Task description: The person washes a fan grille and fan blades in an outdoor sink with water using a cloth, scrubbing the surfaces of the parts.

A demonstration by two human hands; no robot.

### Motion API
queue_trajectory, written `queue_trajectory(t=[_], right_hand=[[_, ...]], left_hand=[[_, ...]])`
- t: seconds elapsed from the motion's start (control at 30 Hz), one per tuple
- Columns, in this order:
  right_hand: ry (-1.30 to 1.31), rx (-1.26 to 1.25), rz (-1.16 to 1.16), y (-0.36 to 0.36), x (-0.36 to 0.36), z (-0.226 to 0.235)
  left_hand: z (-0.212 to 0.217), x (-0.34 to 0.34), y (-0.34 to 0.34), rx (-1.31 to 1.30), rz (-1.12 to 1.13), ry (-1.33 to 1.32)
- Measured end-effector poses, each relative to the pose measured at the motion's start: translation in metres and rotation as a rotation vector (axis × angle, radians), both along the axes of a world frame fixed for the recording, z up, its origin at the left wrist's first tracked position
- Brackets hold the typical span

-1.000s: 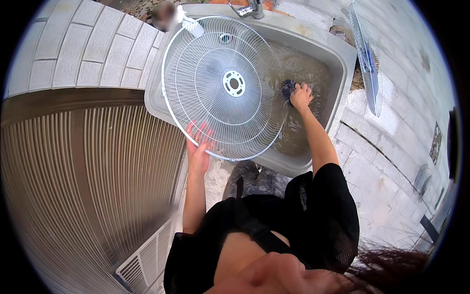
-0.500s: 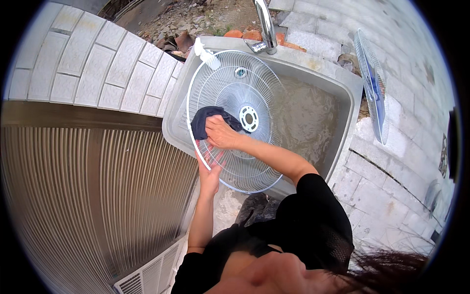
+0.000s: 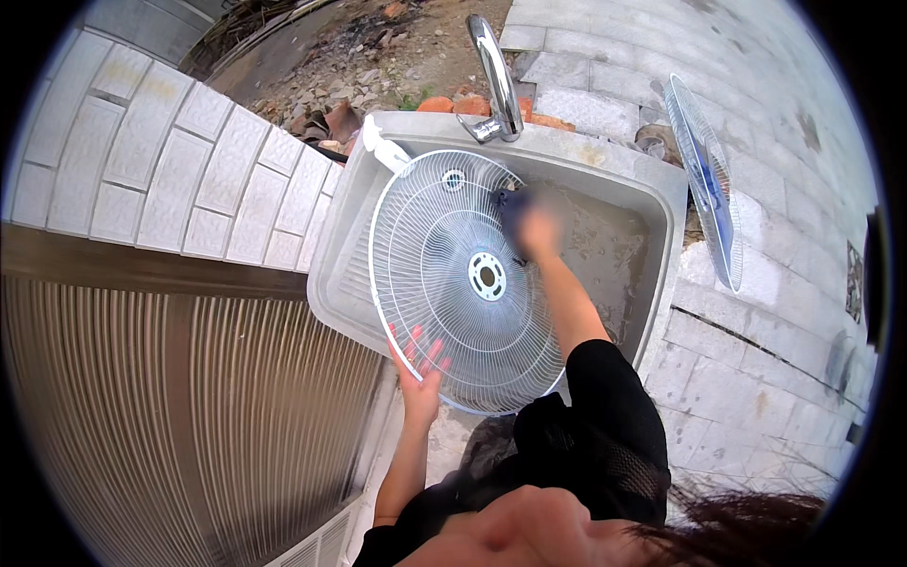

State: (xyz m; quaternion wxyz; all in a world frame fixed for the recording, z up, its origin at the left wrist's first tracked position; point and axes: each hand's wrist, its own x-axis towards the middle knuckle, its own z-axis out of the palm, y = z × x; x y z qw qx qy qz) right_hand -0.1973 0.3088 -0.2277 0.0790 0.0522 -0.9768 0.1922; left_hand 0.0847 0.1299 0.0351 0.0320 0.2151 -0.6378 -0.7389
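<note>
A round white wire fan guard (image 3: 425, 283) rests tilted over the left part of a grey sink (image 3: 331, 274), its slotted centre ring facing up. My left hand (image 3: 420, 373) grips the guard's near-left rim, fingers showing through the wires. At the guard's far right side, my right hand (image 3: 540, 232) is smeared by motion. It holds a bunched dark navy cloth (image 3: 512, 210) against or just over the wires; contact cannot be made out. Murky water (image 3: 609, 255) lies in the basin beneath and to the right.
A chrome faucet (image 3: 495, 85) rises from the sink's back edge. A white plastic object (image 3: 383, 149) sits at its back left corner. Another fan guard (image 3: 707, 184), blue in the middle, leans on the white brick wall at right. A ribbed brown panel (image 3: 274, 397) stands at left.
My right hand has carried the cloth from the guard's left side across to its far right side. My left hand keeps its hold on the rim. The whole view has shifted slightly.
</note>
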Motion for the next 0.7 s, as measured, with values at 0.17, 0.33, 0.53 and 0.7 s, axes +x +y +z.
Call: queue_trajectory(t=[0.17, 0.33, 0.53, 0.7], right_hand=[[-0.572, -0.121, -0.312, 0.029, 0.025, 0.038], [-0.491, -0.794, -0.462, -0.048, -0.016, 0.035], [-0.392, -0.868, -0.213, -0.14, -0.008, 0.109], [-0.322, -1.103, 0.307, -0.172, 0.068, 0.21]], left_hand=[[0.001, 0.002, -0.002, 0.012, 0.049, -0.05], [0.008, -0.017, -0.011, 0.113, 0.122, -0.15], [0.012, -0.026, -0.009, 0.056, 0.052, -0.095], [0.017, -0.027, -0.006, 0.019, 0.03, -0.099]])
